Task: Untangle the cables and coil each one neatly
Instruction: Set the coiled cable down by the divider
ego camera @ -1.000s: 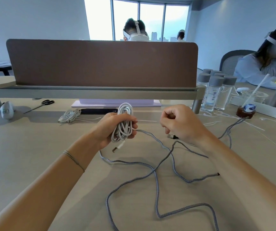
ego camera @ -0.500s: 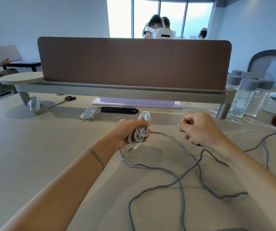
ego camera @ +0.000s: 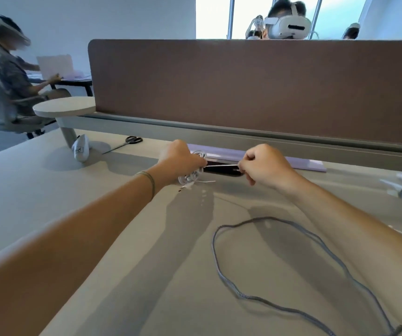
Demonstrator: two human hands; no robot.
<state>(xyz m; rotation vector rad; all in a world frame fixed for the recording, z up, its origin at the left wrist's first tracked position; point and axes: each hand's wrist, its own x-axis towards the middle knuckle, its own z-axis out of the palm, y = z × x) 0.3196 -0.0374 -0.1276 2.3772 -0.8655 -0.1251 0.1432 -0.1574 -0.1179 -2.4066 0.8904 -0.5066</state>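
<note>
Left hand (ego camera: 180, 161) grips white coil (ego camera: 191, 177); right hand (ego camera: 264, 166) seemingly pinches its strand.

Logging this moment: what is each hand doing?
Left hand: grips the white coil.
Right hand: pinches a thin white strand from the coil.

Beige table (ego camera: 49, 202) with grey cable (ego camera: 275, 300) (loosely looped), scissors (ego camera: 132, 141)

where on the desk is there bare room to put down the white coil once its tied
Bare desk lies left of the left hand, between the forearm and the scissors. Another free strip sits between the white coil and the grey cable loop. It is crowded near right, where the grey cable sprawls, and at the back by the black case.
</note>
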